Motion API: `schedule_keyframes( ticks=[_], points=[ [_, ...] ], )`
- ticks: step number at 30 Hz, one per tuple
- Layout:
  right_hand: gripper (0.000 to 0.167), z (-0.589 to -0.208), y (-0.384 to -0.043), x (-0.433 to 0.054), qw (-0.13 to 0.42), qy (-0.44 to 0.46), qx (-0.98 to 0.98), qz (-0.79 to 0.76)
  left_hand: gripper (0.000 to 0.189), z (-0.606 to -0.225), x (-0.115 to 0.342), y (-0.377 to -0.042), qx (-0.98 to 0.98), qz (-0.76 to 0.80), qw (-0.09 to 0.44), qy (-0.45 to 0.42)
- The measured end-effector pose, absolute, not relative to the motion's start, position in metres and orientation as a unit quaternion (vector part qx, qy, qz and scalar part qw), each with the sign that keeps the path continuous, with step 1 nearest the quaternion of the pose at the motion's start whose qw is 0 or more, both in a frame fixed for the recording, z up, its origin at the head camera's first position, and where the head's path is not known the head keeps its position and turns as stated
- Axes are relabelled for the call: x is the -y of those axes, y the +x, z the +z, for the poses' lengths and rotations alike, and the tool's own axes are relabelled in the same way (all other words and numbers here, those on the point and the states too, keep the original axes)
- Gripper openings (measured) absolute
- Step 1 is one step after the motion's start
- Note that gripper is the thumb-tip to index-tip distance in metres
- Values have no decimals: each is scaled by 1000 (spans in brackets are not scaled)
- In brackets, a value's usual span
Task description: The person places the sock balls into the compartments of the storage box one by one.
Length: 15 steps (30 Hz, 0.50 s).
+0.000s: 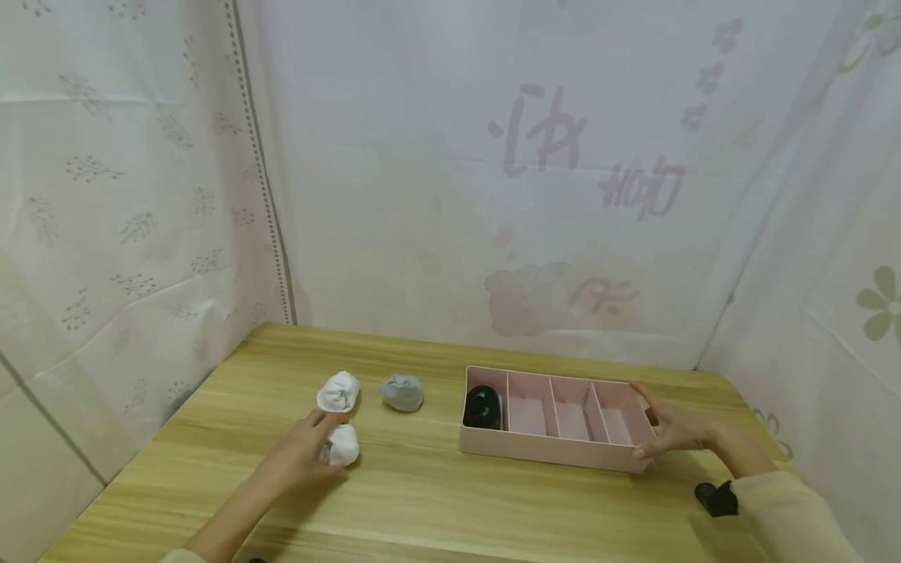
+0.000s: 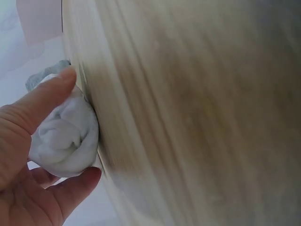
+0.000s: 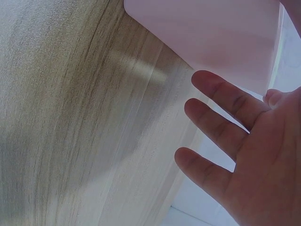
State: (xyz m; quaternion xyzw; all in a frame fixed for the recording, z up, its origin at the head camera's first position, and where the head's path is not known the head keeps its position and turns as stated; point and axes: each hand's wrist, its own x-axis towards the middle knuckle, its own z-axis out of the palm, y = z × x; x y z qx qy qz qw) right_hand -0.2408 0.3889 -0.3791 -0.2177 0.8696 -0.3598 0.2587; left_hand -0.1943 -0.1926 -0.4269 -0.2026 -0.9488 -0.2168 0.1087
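Left hand (image 1: pixel 299 457) is laid on the wooden table (image 1: pixel 422 500), fingers and thumb curled round a rolled white sock (image 1: pixel 342 445); in the left wrist view the same sock (image 2: pixel 66 139) is seen pinched between thumb and fingers, pressed against the table surface (image 2: pixel 197 117). A scrap of grey fabric is glimpsed just behind the thumb tip in that view.

Right hand (image 1: pixel 672 430) is set at the right end of a pink divided tray (image 1: pixel 556 452), fingers spread and mostly straight, the thumb at the near corner and the fingers along the far rim. In the right wrist view the fingers (image 3: pixel 221 127) are seen extended beside the tray's pink wall (image 3: pixel 211 33); whether the wall is actually touched cannot be told from that view. Nothing is gripped by this hand.

Four compartments are counted in the tray. A rolled black sock (image 1: pixel 482 407) is lodged in the leftmost one; pale pink floor is shown in the other three.

A second rolled white sock (image 1: pixel 339 391) is noted just beyond the held one, close to the left fingertips. A rolled grey sock (image 1: pixel 403 392) is lying between that sock and the tray, apart from both.

A small black item (image 1: pixel 716 498) is noted by the right sleeve (image 1: pixel 788 516); its nature cannot be told. Pale printed cloth (image 1: pixel 493 180) is hung round the table.
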Motion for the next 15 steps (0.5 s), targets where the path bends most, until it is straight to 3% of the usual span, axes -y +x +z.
schedule_keyframes(
  ticks=[7, 15],
  points=[
    [116, -381, -242, -391, 261, -217, -871, -356, 57, -426, 194, -193, 942, -223, 115, -220],
    [117, -379, -240, -388, 257, -219, -870, -360, 56, -422, 189, -192, 940, -222, 130, -225]
  ],
)
